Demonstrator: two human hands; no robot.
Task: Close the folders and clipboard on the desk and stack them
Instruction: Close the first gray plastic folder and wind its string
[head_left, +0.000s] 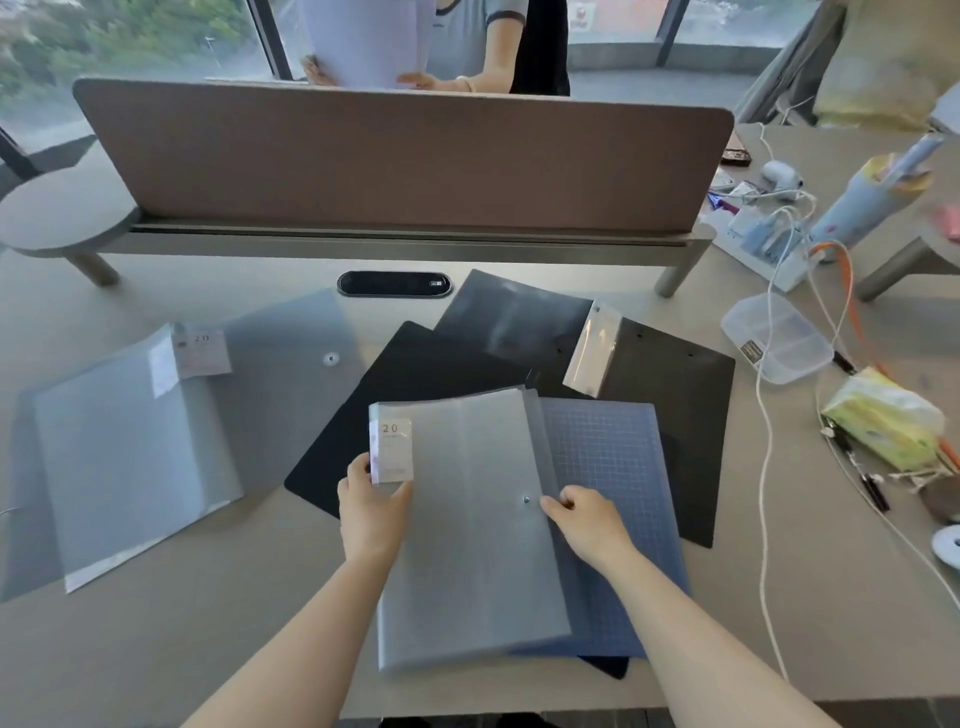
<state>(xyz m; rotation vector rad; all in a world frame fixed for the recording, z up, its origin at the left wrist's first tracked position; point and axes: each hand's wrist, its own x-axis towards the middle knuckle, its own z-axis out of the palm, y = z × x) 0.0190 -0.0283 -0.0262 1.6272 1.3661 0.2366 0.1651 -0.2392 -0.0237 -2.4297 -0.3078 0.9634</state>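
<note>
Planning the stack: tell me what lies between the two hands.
Head view: the translucent grey snap folder spans the gap; left hand pinches its labelled corner, right hand its flap beside the snap.

left hand (371, 499) pinching grey folder (467, 525), right hand (584, 519) gripping its flap

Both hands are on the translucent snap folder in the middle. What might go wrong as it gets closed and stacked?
1. The right hand pinches the flap edge beside the snap button; the snap may not catch, leaving the translucent folder open.
2. The left hand grips only the labelled corner, so the folder might slide on the blue grid folder beneath.
3. The open black clipboard behind lies askew, so stacking could go uneven.
</note>
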